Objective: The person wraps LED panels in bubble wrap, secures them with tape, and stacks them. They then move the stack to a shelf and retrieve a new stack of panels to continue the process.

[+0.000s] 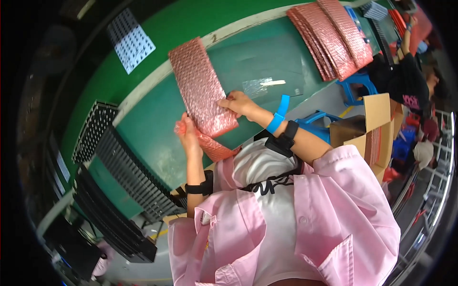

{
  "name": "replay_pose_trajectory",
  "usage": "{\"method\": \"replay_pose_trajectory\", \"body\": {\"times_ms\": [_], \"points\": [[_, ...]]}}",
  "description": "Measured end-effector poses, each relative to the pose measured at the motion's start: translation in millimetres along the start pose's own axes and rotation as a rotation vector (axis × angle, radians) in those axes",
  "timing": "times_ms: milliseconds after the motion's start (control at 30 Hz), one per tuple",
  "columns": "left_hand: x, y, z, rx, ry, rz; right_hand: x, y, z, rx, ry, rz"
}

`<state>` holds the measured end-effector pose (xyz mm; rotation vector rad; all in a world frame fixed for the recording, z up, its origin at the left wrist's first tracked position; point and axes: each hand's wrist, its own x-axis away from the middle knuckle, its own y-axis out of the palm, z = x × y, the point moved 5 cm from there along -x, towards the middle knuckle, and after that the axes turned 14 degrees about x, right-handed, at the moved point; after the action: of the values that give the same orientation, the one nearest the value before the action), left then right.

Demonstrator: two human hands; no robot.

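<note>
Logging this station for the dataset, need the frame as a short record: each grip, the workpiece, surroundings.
left grip: on the near left edge of the wrap
right grip: at the wrap's right edge, thumb and fingers closed
workpiece: pink bubble wrap, long piece over the green table, near end loose and folded
right wrist: blue band
table, far right: stack of pink bubble wrap
left: black slotted rack
right: open cardboard box
background: co-worker, upper right

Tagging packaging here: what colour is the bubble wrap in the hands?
Pinkish red; the bubble wrap shows best in the head view.
</note>
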<state>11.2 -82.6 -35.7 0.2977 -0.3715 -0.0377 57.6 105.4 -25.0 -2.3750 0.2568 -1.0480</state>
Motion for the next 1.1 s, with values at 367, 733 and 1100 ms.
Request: {"method": "replay_pose_trajectory", "body": {"times_ms": [367, 733, 1100], "points": [[-14.4, 54.1, 5.8, 0.179, -0.341, -0.206, 20.3, -18.8, -19.9, -0.08, -0.077, 0.157], [60.5, 250.7, 1.8, 0.326, -0.264, -0.4, 76.6, -214.1, 39.7, -0.071, -0.418, 0.605], [51.9, 433.4, -99.5, 0.234, -0.124, -0.569, 108.0, -351.4, 182.2, 0.045, -0.333, 1.065]]}}
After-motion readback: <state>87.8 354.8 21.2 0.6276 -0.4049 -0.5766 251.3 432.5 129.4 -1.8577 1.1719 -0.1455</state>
